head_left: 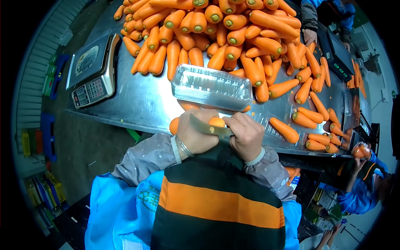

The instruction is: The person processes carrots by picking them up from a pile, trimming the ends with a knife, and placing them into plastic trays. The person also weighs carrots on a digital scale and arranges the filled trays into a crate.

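Observation:
My left hand (197,132) is closed around a carrot (173,126), which pokes out on the left side of the fist and again at its cut-looking right end. In my right hand (246,134) is a knife (208,126), its blade lying across the carrot's right end with a small round piece on the metal. The handle is hidden by my fingers. Just beyond both hands stands a stack of clear plastic trays (211,87), with bits of orange showing under its near edge.
A large heap of carrots (233,35) covers the steel table (137,104) at the back. On the left sits a weighing scale (93,75). Filled carrot trays (321,141) lie at right. One co-worker's hand (309,36) touches the heap's far right; another person holds a carrot pack (361,151).

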`<state>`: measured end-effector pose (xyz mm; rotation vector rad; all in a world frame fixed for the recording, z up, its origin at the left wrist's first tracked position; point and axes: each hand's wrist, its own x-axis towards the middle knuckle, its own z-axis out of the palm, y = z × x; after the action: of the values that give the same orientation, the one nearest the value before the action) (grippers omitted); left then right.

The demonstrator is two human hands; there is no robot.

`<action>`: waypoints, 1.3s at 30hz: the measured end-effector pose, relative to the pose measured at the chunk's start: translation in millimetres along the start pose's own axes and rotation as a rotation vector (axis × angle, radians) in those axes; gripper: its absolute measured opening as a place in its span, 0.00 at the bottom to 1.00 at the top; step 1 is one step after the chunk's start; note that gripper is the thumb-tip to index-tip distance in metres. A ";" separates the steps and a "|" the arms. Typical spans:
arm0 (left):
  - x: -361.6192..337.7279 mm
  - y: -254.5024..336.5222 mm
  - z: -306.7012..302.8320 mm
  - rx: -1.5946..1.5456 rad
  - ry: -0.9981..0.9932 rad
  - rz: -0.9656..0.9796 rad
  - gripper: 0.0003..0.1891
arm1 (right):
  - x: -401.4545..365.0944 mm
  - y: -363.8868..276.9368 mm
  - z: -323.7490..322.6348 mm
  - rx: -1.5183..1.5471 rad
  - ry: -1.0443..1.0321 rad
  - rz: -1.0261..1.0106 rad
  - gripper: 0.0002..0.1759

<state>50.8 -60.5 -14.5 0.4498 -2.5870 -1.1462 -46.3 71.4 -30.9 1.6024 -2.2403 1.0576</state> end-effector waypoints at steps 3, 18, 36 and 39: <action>-1.2 -3.1 -0.8 0.031 -0.023 -0.017 0.05 | -16.5 29.4 8.3 -0.104 -0.039 0.132 0.13; 56.9 94.6 113.6 -0.292 -0.255 0.432 0.23 | -110.8 54.7 -23.7 0.827 0.382 0.888 0.16; 60.7 3.0 173.8 -0.217 -0.520 0.299 0.30 | -154.0 113.6 -102.9 1.097 0.675 1.086 0.20; 67.7 30.5 157.1 -0.159 -0.553 0.183 0.30 | -163.7 122.7 -95.2 0.935 0.691 1.237 0.08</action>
<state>-74.3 37.4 -85.0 -0.1666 -2.8652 -1.5667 -112.9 275.0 -101.9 -0.4288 -2.1140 2.6171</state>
